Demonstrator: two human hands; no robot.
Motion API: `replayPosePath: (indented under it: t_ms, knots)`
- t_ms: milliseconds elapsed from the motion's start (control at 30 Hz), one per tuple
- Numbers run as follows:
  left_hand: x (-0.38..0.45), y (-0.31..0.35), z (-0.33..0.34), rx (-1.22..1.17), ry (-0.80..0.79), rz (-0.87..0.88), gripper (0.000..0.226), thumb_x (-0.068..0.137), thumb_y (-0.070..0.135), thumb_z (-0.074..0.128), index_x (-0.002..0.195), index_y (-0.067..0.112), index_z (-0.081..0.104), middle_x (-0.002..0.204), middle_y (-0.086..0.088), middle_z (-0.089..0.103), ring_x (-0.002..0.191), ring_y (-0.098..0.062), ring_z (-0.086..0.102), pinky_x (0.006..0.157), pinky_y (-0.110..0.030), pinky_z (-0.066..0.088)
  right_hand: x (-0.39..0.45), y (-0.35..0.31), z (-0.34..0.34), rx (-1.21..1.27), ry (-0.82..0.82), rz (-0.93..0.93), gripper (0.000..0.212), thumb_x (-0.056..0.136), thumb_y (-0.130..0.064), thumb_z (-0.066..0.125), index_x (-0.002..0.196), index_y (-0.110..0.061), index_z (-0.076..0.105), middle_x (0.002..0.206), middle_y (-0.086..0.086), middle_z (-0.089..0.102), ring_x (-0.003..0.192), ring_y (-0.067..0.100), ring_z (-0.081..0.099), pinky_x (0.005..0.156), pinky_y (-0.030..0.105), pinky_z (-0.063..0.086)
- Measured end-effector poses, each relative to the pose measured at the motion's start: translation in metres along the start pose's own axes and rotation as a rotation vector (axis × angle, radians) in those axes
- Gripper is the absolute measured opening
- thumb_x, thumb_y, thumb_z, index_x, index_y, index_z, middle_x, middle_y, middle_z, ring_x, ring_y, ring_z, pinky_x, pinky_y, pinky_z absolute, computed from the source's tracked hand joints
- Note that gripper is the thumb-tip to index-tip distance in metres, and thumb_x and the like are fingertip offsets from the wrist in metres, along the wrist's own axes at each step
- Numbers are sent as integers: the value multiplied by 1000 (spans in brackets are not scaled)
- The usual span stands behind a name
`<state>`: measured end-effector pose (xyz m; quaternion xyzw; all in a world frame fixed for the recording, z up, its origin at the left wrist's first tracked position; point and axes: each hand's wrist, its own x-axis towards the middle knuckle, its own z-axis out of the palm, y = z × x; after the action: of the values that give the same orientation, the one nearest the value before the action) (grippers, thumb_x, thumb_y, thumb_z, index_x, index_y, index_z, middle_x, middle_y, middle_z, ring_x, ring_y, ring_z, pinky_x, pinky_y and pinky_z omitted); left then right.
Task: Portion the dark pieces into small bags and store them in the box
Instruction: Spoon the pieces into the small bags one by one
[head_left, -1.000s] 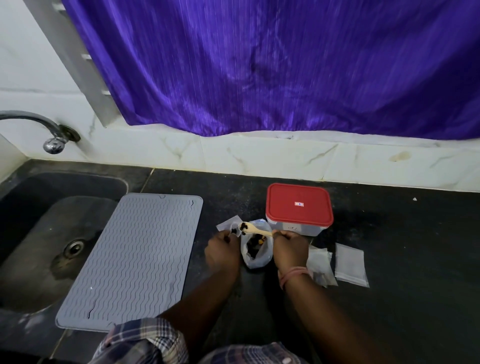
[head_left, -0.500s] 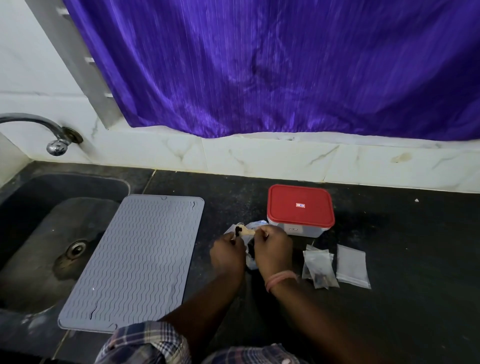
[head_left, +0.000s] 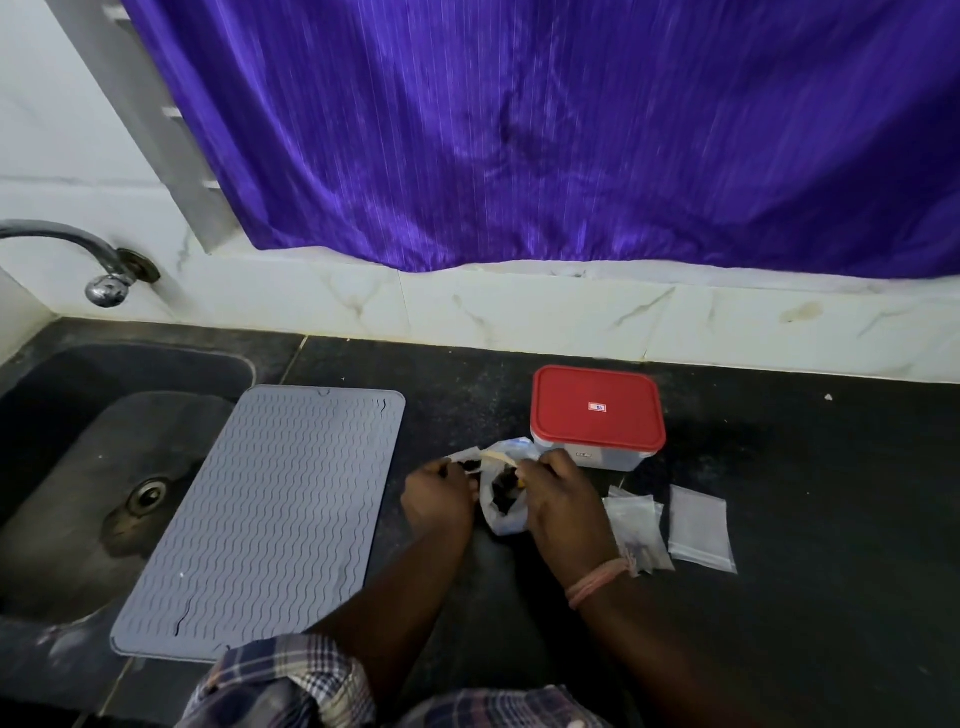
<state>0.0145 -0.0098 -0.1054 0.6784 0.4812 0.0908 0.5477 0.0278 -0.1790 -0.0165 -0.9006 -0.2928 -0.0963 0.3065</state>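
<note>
At frame centre: spoon (head_left: 497, 457) transfers dark pieces (head_left: 503, 488) toward small bag (head_left: 461, 460).
Right hand (head_left: 558, 496) grasps spoon, now returned over source bag (head_left: 501, 512); left hand (head_left: 439, 499) pinches small bag open. Lidded box (head_left: 597, 415) remains closed behind.

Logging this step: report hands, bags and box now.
Left hand holds small bag; right hand holds wooden spoon over it. Supply bag open between hands. Red-lidded box closed. Filled bags beside right wrist.
</note>
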Motion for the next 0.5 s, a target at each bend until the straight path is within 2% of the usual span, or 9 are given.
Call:
replayPosePath:
  t_ms: [100,167,267,400,467,500]
  knots:
    - [-8,6,-3,-8,3,-39,37,78,42,48,89,23,77,77,5,78,78,-19,76,80,-44,63,-3,8,-6,143,203,169,18,90,-10,55,97,-9,71,98,5,60,87,16,59,79,23,45]
    - [-26,21,-9,23,34,-60,29,87,37,54,91,20,76,81,2,77,80,-20,75,82,-44,63,-8,15,-8,152,244,275,10,91,-8,61,93,-9,70,96,5,60,86,19,59,77,27,47]
    - [-51,42,-17,104,37,7,26,93,33,59,96,16,78,91,-5,77,89,-26,72,87,-44,59,-18,25,-3,96,187,316,6,90,-9,63,86,-11,66,94,4,58,81,19,57,71,31,47]
    - [-59,45,-12,177,-37,84,36,86,45,70,107,17,78,102,-7,77,100,-29,71,93,-42,55,-24,30,9,-21,54,226,8,91,-16,58,84,-14,63,93,4,56,80,21,58,70,36,49]
    - [-60,42,-8,264,-68,103,44,83,52,73,111,18,76,104,-6,77,101,-27,71,91,-40,56,-23,33,17,-125,-55,163,3,84,-18,65,85,-16,62,91,3,55,76,20,59,65,35,50]
    - [-60,40,-6,306,-80,106,47,82,53,73,112,17,74,105,-6,76,101,-27,71,91,-40,56,-22,35,21,-177,-104,148,9,81,-18,69,87,-18,62,91,3,55,74,20,58,63,34,50]
